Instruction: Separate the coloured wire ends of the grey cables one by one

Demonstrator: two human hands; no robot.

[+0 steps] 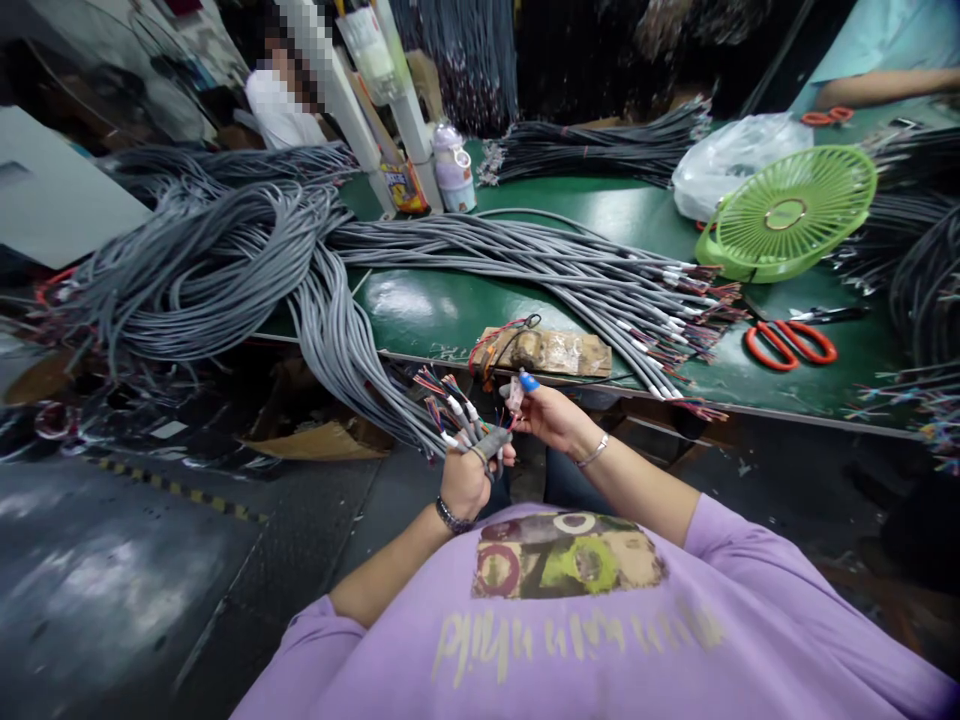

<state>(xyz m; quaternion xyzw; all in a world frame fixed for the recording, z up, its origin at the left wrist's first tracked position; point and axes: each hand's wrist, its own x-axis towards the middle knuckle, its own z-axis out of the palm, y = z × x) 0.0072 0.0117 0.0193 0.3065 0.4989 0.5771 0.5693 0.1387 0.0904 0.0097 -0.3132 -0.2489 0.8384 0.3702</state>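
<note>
My left hand (466, 472) is closed around several grey cables (375, 395) just below the bench edge, their stripped ends with coloured wires (442, 400) fanning up out of the fist. My right hand (551, 412) is right beside it, fingers pinched on a small pale connector (516, 393), one fingertip wearing a blue cap (529, 381). The held cables run up left into a big grey bundle (202, 260) draped over the green bench (435, 305).
Taped block (551, 351) on the bench edge. Orange scissors (789, 342) and a green fan (791, 212) to the right. More cable bundles (600, 145) at the back. White plastic bag (731, 150), bottles (454, 168). Another person sits far left behind the bench; another's arm at top right.
</note>
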